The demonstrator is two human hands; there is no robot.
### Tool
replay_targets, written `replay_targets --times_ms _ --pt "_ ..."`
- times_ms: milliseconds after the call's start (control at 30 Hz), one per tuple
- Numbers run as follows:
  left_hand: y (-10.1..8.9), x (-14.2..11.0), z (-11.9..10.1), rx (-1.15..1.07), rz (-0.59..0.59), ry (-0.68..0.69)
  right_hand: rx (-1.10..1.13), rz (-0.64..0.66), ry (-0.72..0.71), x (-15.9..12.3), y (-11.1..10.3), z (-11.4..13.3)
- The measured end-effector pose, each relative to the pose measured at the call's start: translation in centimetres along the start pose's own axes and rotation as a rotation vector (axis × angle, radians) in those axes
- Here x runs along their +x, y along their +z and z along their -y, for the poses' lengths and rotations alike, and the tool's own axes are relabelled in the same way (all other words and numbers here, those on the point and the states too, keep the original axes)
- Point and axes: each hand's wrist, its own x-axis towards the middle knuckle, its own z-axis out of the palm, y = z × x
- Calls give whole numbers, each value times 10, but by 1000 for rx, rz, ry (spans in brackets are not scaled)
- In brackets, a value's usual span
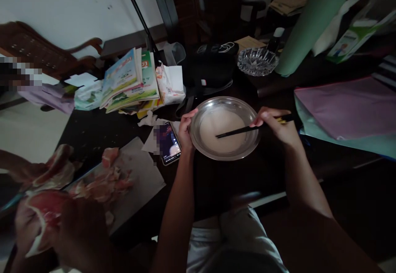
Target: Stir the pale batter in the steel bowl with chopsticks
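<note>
A shiny metal bowl (225, 156) stands on the dark table in front of me, with a pale, milky liquid (223, 122) inside. My left hand (186, 130) grips its left side, fingers along the rim. In my right hand (275, 123) is a pair of dark chopsticks (238, 131) with gold marks near the upper end. Their tips reach into the liquid near the bowl's middle, and they slant across its right rim. A lit phone (170, 143) lies left of my left hand.
At the left, another person's hands (82, 223) hold a peeled, pomelo-like fruit (49, 207); peel pieces (103, 184) lie on a sheet (148, 178). Behind are stacked books (130, 79), a tissue pack (171, 84), a black bag (210, 72) and a glass dish (257, 61). A pink folder (349, 108) lies right.
</note>
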Motion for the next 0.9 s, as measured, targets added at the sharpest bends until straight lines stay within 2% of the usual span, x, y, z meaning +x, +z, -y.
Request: replay_targets --times_ms 33,100,167,267,333,500,567,667,767,833,900 --pt "0 0 0 -3 -4 -4 -24 54 -11 1 3 0" --pt "0 0 0 -7 -5 -5 -81 82 -34 4 7 -2" --pt "0 1 0 -1 3 2 -112 7 -45 5 7 -3" --pt "0 0 0 25 14 19 -59 -175 -39 3 -1 -4" --pt "-1 0 0 35 21 25 7 -205 -38 0 -5 -3" --pt "0 0 0 17 22 21 9 70 -27 0 4 2" --pt "0 0 0 8 15 19 -66 103 -48 2 9 2" --pt "1 0 0 -7 7 10 -119 -34 -54 5 7 -1" --pt "2 -1 -1 0 -1 9 -35 -225 -22 3 -2 -3" --pt "2 -1 -2 10 -1 14 36 -238 -12 0 -6 -3" --pt "2 -1 -3 14 1 12 62 -133 -6 -2 -4 -1"
